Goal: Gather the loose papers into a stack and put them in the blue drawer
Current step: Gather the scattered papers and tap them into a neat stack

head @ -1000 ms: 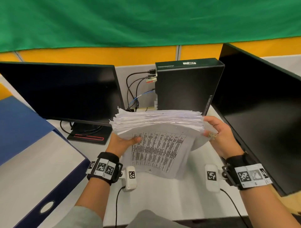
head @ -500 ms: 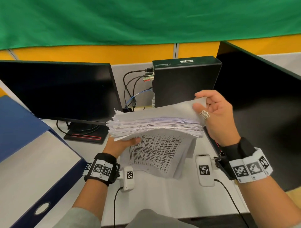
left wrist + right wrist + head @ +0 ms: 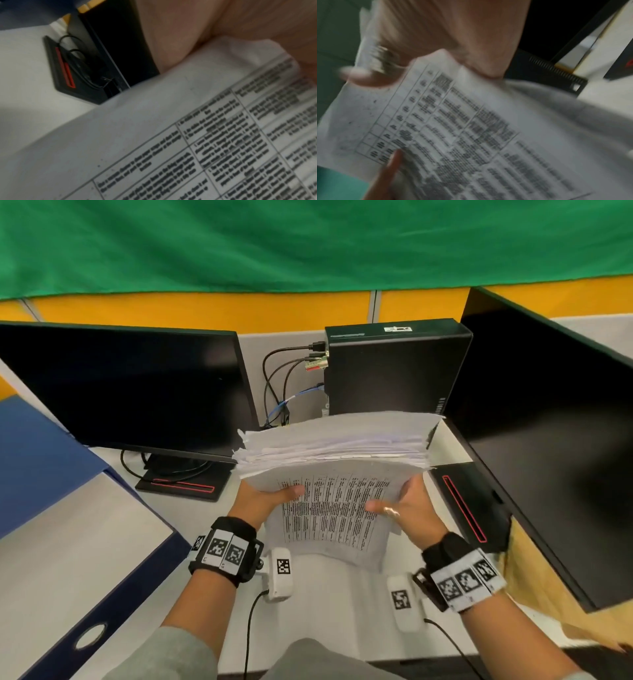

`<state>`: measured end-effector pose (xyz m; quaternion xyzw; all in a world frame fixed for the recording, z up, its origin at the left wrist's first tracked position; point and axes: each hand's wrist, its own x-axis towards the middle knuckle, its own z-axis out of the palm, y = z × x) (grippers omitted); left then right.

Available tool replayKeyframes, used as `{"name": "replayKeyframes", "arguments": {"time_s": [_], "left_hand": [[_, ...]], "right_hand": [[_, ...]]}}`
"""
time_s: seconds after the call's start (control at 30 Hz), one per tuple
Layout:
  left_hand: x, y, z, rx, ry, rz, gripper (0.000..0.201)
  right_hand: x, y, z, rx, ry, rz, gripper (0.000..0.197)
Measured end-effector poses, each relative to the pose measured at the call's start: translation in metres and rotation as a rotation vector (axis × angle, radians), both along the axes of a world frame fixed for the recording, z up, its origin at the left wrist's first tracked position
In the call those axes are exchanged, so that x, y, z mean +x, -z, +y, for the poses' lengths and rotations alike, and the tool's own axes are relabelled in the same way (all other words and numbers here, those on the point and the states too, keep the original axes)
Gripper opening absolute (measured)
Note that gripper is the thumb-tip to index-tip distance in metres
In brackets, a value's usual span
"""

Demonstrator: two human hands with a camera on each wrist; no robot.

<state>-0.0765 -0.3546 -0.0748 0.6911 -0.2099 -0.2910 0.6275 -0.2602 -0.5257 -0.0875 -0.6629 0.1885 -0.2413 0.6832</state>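
Observation:
A thick stack of white papers is held up above the white desk, its ragged edges towards me. The lowest sheet, printed with a table, hangs down and curls towards me. My left hand grips the stack's lower left, thumb on the printed sheet. My right hand grips the lower right, its ringed thumb lying on the printed sheet. Both hands' fingers are hidden under the stack. The blue drawer lies at the left, a round hole in its front.
A dark monitor on a black base stands behind the drawer. A black computer case with cables is behind the stack. A second monitor and its base close off the right. A tan sheet lies beneath it.
My right hand left the stack's right edge, passed over the top sheet, and now grips the lower right with its thumb on the printed sheet. The left hand kept its hold.

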Motion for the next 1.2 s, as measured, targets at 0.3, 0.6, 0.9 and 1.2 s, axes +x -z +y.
{"name": "replayKeyframes", "arguments": {"time_s": [0.3,0.6,0.9,1.2], "left_hand": [[-0.022,-0.013,-0.011,-0.171,-0.096,-0.089,0.075],[-0.019,-0.011,-0.017,-0.234,-0.059,-0.301,0.066],[-0.011,0.003,-0.019,-0.336,-0.031,-0.239,0.094],[-0.031,0.013,-0.027,-0.335,-0.284,-0.235,0.046]], "right_hand": [[0.003,-0.047,-0.014,-0.15,0.201,-0.216,0.041],[-0.008,-0.004,-0.03,-0.112,0.104,0.027,0.042],[0.007,-0.003,-0.022,-0.028,0.234,-0.172,0.04],[0.011,-0.031,-0.025,-0.15,-0.009,-0.111,0.036]]}}
